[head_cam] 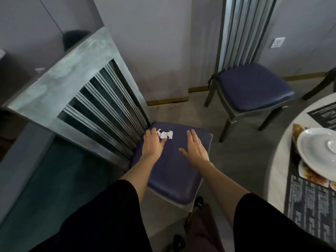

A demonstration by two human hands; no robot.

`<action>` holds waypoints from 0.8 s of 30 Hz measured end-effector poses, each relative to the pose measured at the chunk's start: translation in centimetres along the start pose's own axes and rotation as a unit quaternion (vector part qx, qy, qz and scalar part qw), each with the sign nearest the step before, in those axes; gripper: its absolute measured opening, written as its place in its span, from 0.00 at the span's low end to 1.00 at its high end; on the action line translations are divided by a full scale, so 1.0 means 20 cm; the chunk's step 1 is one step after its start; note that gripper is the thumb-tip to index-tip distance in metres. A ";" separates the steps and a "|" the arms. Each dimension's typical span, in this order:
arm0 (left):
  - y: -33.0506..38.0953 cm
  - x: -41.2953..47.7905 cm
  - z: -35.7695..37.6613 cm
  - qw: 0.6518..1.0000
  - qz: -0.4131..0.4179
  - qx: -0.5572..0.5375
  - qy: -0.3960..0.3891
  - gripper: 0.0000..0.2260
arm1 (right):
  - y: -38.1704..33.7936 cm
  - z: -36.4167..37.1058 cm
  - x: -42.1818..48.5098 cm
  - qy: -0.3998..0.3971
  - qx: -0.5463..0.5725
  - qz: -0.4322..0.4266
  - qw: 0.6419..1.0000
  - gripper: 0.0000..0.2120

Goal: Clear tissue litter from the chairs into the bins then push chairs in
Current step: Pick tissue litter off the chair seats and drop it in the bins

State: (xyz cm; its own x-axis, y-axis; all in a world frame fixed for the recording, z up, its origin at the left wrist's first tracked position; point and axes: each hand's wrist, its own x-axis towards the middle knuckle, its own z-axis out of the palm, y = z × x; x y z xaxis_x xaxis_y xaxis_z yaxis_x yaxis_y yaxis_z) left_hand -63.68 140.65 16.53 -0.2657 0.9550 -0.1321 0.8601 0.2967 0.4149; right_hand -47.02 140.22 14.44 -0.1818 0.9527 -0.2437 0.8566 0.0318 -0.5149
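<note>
A grey slat-backed chair with a dark blue seat cushion [172, 171] stands right below me. A crumpled white tissue [165, 134] lies on the cushion near the backrest [76, 88]. My left hand [153, 142] hovers over the cushion beside the tissue, fingers spread, thumb just under it; whether it touches the tissue I cannot tell. My right hand [195, 146] is flat and open above the cushion's right side, holding nothing. No bin is in view.
A second chair with a bare blue cushion [254, 86] stands by the wall at the upper right. A round table [278, 171] at the right carries white plates [318, 153] and dark placemats. Grey floor lies between the chairs.
</note>
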 end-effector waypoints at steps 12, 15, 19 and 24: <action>-0.13 0.67 0.55 0.992 -0.054 -0.043 -0.105 0.27 | 0.19 0.48 0.55 -0.123 -0.024 0.031 0.992 0.36; -0.18 0.78 0.71 0.989 -0.107 -0.039 -0.091 0.33 | 0.24 0.62 0.65 -0.151 -0.041 0.053 0.986 0.37; -0.22 0.84 0.82 0.988 -0.131 0.020 -0.078 0.34 | 0.22 0.77 0.71 -0.159 -0.054 0.088 0.982 0.42; -0.26 0.84 0.86 0.995 -0.023 0.011 -0.102 0.20 | 0.23 0.87 0.73 -0.153 -0.087 0.118 0.977 0.43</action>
State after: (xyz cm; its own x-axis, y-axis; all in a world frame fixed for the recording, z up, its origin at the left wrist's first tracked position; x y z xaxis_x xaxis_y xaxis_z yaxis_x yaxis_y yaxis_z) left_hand -65.20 155.13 -3.33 -0.2134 0.9194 -0.3305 0.8586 0.3379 0.3856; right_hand -54.19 148.96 -5.76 -0.0823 0.8059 -0.5863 0.9565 -0.1014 -0.2737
